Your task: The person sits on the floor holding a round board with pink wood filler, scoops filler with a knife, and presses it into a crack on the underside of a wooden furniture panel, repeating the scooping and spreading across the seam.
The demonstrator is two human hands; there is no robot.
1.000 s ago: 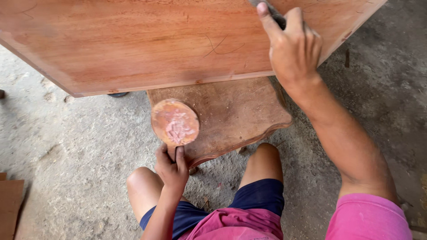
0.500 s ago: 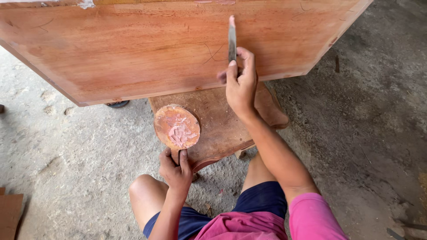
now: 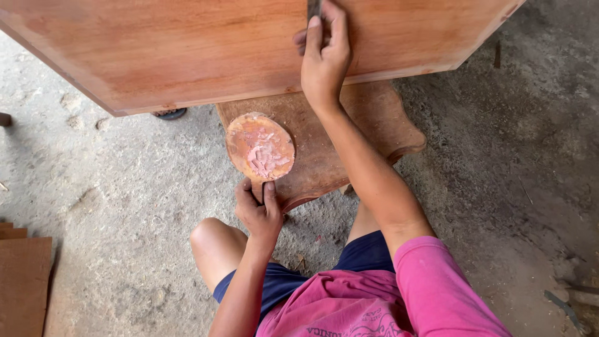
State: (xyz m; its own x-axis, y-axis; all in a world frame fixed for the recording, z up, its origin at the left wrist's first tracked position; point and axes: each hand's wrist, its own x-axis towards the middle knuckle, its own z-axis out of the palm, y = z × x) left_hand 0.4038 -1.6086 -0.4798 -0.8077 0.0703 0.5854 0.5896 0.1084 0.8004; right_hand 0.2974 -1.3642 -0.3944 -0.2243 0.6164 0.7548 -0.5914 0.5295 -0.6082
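Dusty concrete floor (image 3: 112, 206) all round. The right hand (image 3: 324, 56) gripped a scraper blade (image 3: 313, 9) flat against the big wooden panel (image 3: 187, 50); the left hand (image 3: 259, 209) clutched the filler-smeared round palette (image 3: 260, 146) close, within easy reach.

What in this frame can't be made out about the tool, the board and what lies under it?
- Metal blade in the right hand: cut off by the top edge of the head view; its tip is not seen.
- Wooden board: far side is out of frame.
- Carved wooden piece: upper part is hidden under the board.
- Handle of the paste-smeared round palette: covered by the left hand.
- Dark round object at the board's edge: mostly hidden, kind unclear.
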